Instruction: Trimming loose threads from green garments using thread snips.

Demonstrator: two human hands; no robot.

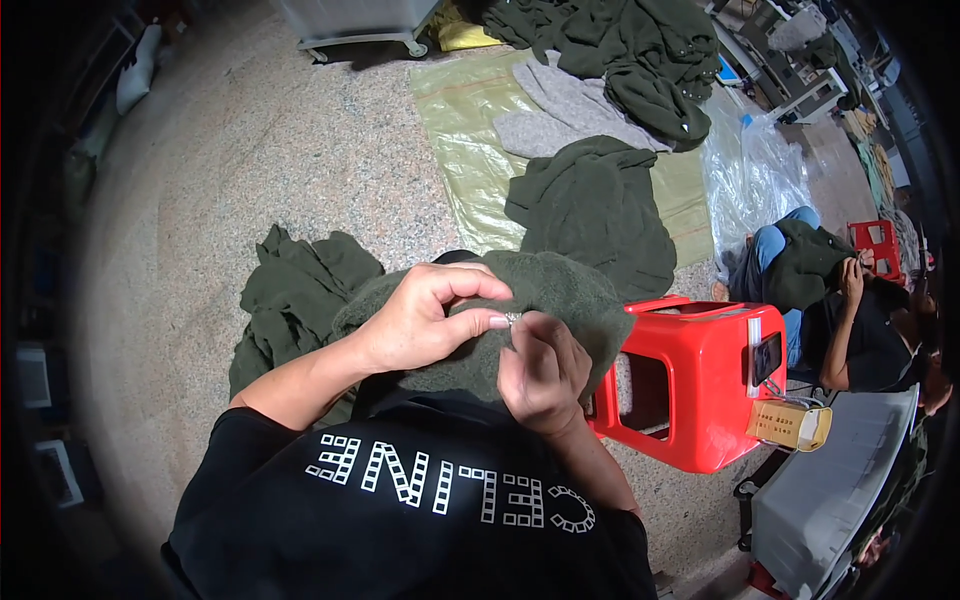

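Head view: the right hand (pixel 545 365) pinches a small silvery piece (pixel 514 318) inside the edges of a fleecy dark-green garment (pixel 575 285), best tensioned by the narrowly curled left hand (pixel 425 315), hold unclear.

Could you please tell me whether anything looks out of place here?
Mildly so: a crumpled dark green cloth heap lies left of the fuzzy dark green fabric being held, apart from the glossy olive plastic sheet carrying other dark green pieces. That may be deliberate; I see nothing spilled or damaged.
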